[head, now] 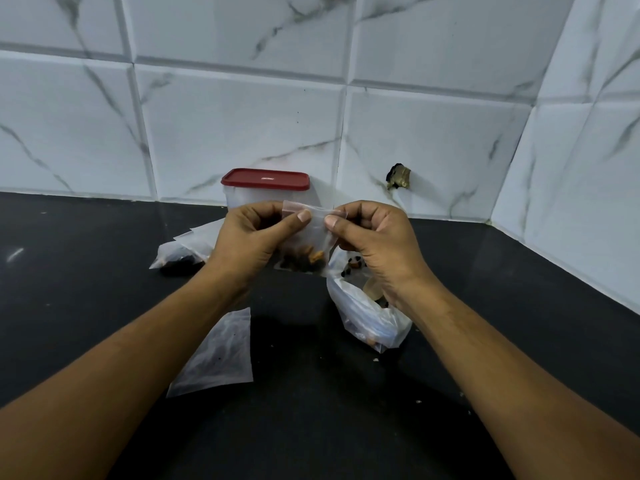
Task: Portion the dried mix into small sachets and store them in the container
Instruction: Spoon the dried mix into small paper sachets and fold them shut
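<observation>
A small clear sachet with dried mix at its bottom hangs in the air over the counter. My left hand pinches its top left edge and my right hand pinches its top right edge, thumbs facing me. Below my right hand lies the large clear bag of dried mix, its mouth open. Behind the hands stands a clear container with a red lid, closed, against the wall.
Filled sachets lie left of the container. An empty flat sachet lies on the black counter under my left forearm. Marble-look tiled walls meet in a corner at the right, with a broken hole in one tile.
</observation>
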Demonstrator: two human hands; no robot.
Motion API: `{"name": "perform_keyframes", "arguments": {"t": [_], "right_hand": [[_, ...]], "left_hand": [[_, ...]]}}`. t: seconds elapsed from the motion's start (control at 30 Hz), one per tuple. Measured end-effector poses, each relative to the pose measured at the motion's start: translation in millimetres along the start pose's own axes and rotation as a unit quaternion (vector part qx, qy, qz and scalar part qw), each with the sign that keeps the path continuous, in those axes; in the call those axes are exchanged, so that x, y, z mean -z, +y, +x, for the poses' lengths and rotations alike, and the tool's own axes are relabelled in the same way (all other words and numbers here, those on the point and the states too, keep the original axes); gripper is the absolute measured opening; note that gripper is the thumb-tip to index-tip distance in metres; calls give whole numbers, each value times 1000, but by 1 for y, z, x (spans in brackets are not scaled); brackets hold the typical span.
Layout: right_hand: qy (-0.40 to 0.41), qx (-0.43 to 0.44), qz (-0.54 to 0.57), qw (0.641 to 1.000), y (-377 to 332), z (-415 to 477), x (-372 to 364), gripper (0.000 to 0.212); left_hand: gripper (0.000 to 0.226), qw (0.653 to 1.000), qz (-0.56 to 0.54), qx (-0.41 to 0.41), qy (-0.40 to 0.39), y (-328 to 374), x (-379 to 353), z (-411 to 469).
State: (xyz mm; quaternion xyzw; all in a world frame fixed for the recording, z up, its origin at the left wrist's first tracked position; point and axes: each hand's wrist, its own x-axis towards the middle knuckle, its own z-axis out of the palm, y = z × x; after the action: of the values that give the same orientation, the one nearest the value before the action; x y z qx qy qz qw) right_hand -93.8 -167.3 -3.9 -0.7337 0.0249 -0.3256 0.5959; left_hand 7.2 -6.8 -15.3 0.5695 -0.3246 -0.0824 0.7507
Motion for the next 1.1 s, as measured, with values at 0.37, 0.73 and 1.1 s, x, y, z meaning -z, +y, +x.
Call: {"name": "perform_keyframes", "arguments": {"t": [0.37,0.73,1.1], "right_hand": [[-11,3,-43,999,3,1,2,5],[-6,-6,-26,1000,1,-2,-1,3],[-26,-5,-3,1000,-2,-3,-2,8]], "left_hand": [[11,1000,6,1,-30,-5,2,2],[21,999,10,1,-41,-7,2,3],[22,998,43,9,-39,-8,1,4]]}}
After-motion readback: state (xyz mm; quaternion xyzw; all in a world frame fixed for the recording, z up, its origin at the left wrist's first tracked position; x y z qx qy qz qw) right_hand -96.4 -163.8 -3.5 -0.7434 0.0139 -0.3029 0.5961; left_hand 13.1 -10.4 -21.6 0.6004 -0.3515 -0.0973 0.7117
